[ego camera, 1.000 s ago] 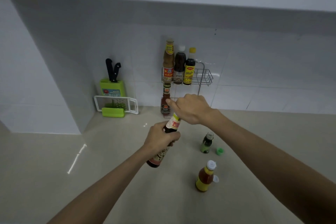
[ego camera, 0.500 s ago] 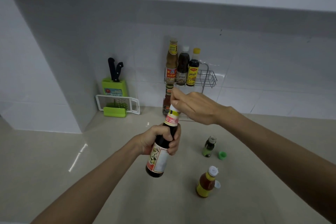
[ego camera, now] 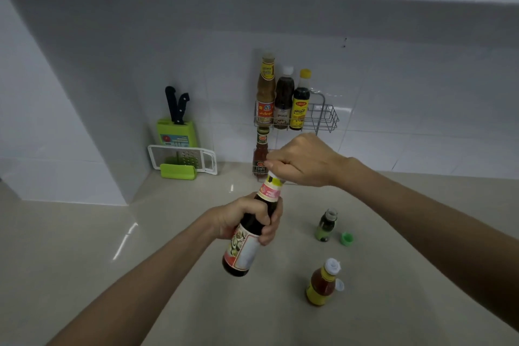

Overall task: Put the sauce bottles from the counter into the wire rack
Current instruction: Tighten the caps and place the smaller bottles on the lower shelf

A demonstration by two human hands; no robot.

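Note:
My left hand [ego camera: 247, 218] grips the shoulder of a dark sauce bottle [ego camera: 243, 253] with a white and red label, held tilted above the counter. My right hand [ego camera: 302, 161] is closed over the bottle's top, hiding the cap. The wire rack [ego camera: 325, 116] hangs on the tiled wall and holds three bottles [ego camera: 283, 101] in its upper tier. A red sauce bottle [ego camera: 261, 153] stands in its lower tier. On the counter stand a small green bottle [ego camera: 325, 225] with its cap off and an orange-red bottle [ego camera: 323, 284] with a flip lid open.
A loose green cap [ego camera: 346, 239] lies right of the small green bottle. At the back left, a green knife block [ego camera: 175, 132] with two black-handled knives stands behind a white grater [ego camera: 182, 159]. An overhead cabinet runs above the beige counter [ego camera: 140, 247].
The bottle has risen slightly and turned more upright in my left hand. My right hand stayed over its top, moving up with it.

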